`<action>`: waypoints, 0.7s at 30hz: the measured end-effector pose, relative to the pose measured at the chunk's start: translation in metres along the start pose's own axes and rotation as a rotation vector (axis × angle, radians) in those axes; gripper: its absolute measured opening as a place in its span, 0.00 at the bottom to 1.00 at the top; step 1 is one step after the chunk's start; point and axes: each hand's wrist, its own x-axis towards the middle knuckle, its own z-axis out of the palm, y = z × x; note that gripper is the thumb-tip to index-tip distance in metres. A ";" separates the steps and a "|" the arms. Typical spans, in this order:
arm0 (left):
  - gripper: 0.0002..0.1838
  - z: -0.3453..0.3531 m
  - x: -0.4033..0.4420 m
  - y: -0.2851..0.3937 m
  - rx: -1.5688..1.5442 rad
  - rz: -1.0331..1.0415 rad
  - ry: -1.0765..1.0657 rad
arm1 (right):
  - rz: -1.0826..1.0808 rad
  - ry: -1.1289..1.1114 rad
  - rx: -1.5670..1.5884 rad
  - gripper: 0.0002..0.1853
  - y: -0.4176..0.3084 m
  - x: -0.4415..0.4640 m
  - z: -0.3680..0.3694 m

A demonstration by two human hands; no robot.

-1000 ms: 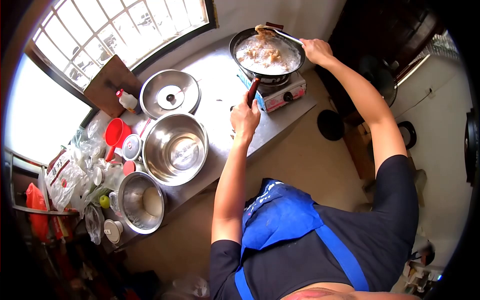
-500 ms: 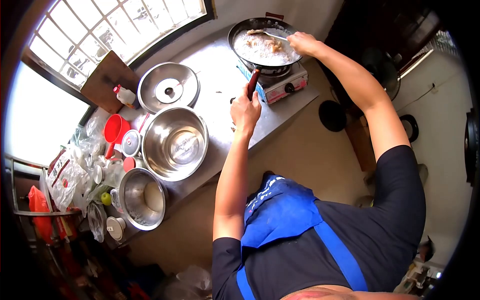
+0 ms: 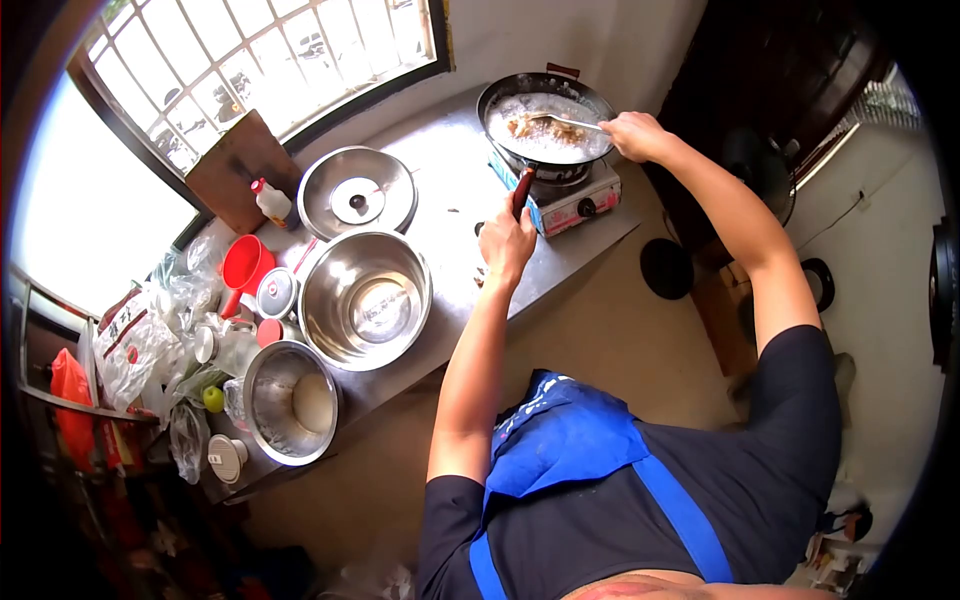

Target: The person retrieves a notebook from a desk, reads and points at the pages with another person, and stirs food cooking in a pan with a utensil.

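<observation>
A black wok sits on a portable gas stove. White, foaming liquid fills it, with browned pieces of food in the middle. My left hand is closed around the wok's dark red-brown handle. Over the wok's right rim, my right hand grips the handle end of a metal spoon. The spoon's head reaches among the browned pieces, partly hidden by them and the foam.
Left on the metal counter stand a large steel bowl, a smaller bowl with pale stuff inside, a steel lid, a red scoop and a white bottle. A cutting board leans by the window.
The spoon's head has moved from the far left part of the wok to the browned pieces nearer the middle. The whole view has shifted slightly. My left hand keeps its hold.
</observation>
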 end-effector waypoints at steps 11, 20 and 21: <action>0.23 -0.004 0.003 0.000 -0.057 -0.005 -0.007 | 0.173 0.002 0.074 0.19 0.036 -0.063 -0.076; 0.22 -0.002 0.004 -0.001 -0.037 -0.002 -0.010 | 0.102 -0.036 -0.034 0.18 0.042 -0.085 -0.121; 0.22 -0.002 0.004 -0.002 -0.039 -0.003 -0.010 | 0.090 -0.056 -0.059 0.17 0.043 -0.086 -0.122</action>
